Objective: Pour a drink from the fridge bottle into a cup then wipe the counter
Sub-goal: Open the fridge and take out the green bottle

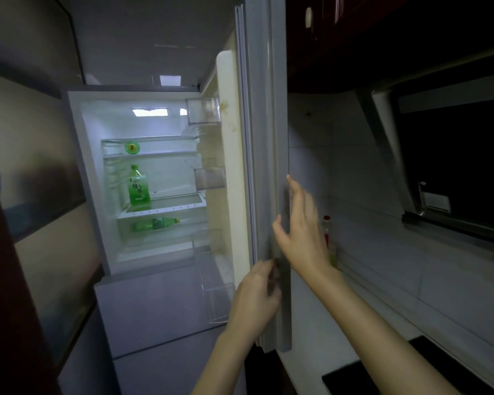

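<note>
The open fridge door [264, 166] is being held at its long edge by both hands: the left hand [257, 286], lower down, is being clenched round that edge with curled fingers, while the right hand [300, 229] is being laid flat against the door's outer face, fingers straight. The green tea bottle [139, 186] is being kept upright at the left edge of the middle shelf [177, 205], and a second green bottle [156, 224] is lying on its side on the shelf below. A red-capped bottle [326, 226] at the far edge of the tabletop [382, 295] is being partly hidden by the right hand.
</note>
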Demonstrator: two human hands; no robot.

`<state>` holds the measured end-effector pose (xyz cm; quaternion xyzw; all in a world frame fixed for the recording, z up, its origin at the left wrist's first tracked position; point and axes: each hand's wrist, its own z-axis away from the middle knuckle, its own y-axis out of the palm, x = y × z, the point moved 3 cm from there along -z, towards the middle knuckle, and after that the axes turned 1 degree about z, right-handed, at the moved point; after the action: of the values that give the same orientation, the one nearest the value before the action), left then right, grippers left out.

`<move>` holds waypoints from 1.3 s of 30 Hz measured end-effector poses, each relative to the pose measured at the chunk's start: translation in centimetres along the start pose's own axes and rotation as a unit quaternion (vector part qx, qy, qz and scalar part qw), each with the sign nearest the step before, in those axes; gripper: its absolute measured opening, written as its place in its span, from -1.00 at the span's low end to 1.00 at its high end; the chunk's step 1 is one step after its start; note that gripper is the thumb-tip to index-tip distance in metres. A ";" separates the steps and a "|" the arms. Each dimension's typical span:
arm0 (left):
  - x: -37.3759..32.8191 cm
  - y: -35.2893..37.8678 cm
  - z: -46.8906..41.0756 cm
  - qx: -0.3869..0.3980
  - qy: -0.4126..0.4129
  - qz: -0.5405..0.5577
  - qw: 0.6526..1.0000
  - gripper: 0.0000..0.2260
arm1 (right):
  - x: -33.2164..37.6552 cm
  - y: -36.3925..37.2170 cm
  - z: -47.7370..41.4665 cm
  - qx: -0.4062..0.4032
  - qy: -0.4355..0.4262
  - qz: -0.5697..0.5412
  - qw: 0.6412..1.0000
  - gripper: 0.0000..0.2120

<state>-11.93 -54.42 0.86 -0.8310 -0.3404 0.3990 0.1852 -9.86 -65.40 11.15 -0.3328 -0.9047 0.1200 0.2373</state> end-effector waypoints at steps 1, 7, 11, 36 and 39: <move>0.2 -0.6 0.0 -0.016 0.001 0.004 1.000 -0.70 | 0.5 -0.3 0.2 -0.019 -0.014 0.027 0.999 -0.30; 4.7 -8.6 0.5 -0.167 -0.060 -0.011 0.984 -0.74 | 5.7 1.3 1.3 -0.006 -0.120 0.059 0.991 -0.28; 9.6 -13.8 0.8 -0.181 -0.093 -0.063 0.977 -0.71 | 8.8 5.9 2.2 0.030 -0.144 0.040 0.988 -0.34; 37.2 -30.4 -2.0 -0.077 -0.105 -0.207 0.970 -0.54 | 20.7 39.6 -0.9 0.156 -0.083 0.056 0.983 -0.46; 39.0 -30.3 -3.5 -0.083 -0.096 -0.192 0.973 -0.55 | 20.2 42.3 -2.2 0.160 -0.072 0.055 0.983 -0.46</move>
<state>-4.31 -5.56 -0.38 -0.7201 -0.5420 0.4045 0.1555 0.86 -20.26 4.22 -0.3301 -0.8691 0.2993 0.2147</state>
